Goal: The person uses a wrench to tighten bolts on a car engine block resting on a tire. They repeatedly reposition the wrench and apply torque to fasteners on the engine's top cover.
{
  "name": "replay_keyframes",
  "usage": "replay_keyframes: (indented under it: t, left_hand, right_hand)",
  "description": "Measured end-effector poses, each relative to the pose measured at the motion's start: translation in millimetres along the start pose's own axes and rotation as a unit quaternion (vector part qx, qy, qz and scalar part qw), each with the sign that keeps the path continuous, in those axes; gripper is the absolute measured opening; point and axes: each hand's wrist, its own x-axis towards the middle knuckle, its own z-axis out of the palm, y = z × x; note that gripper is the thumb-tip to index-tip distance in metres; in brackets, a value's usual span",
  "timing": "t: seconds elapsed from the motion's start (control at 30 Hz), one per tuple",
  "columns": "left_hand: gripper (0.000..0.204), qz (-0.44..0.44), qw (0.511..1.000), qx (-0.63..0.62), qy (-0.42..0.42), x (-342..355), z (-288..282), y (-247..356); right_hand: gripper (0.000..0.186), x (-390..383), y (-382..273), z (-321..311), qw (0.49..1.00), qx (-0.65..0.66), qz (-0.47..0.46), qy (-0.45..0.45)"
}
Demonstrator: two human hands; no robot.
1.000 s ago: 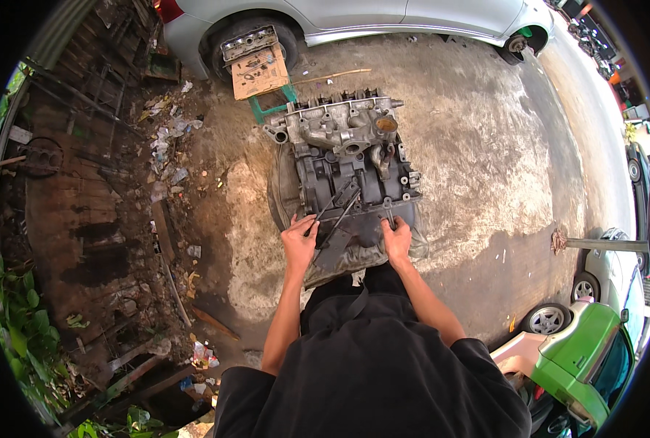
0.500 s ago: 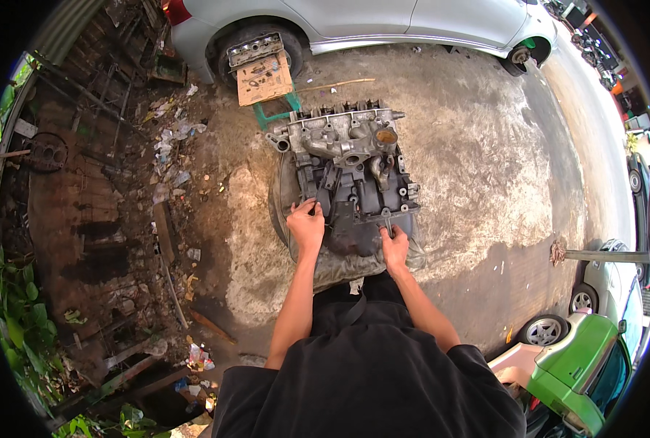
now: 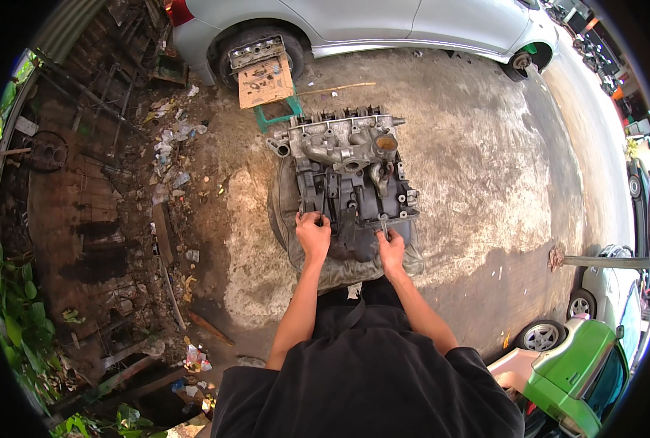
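A grey metal car engine (image 3: pixel 347 171) lies in front of me, its cast manifold on top and a dark rounded cover at the near end. My right hand (image 3: pixel 391 252) closes around a slim metal wrench (image 3: pixel 384 225), whose far end meets the engine's near right edge. At the near left corner, my left hand (image 3: pixel 312 232) is pinched with thumb and fingers curled; a small dark thing shows at the fingertips, too small to make out. Under the engine is a worn grey-green cushioned base (image 3: pixel 325 276).
A green stool (image 3: pixel 277 115) with cardboard (image 3: pixel 265 82) and a metal engine part (image 3: pixel 256 51) stands by a silver car (image 3: pixel 361 22). Litter (image 3: pixel 166 142) and scrap line the left. A post (image 3: pixel 606 259) and green vehicle (image 3: pixel 570 372) are at right.
My left hand has come nearer to me and slightly right along the engine's left side. My right hand has shifted slightly nearer, still gripping the wrench.
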Motion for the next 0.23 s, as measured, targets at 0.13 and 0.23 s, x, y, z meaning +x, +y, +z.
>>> replay_keyframes:
  t: [0.13,0.23]
  left_hand:
    - [0.01,-0.007,0.995,0.056,-0.079,4.0,-1.6,0.1]
    - [0.016,-0.048,0.988,0.074,-0.13,9.0,-2.5,1.8]
  right_hand:
    - [0.036,6.6,12.6,15.4,0.999,0.043,-0.002,0.002]
    - [0.029,7.8,19.9,26.0,0.991,0.121,0.039,-0.047]
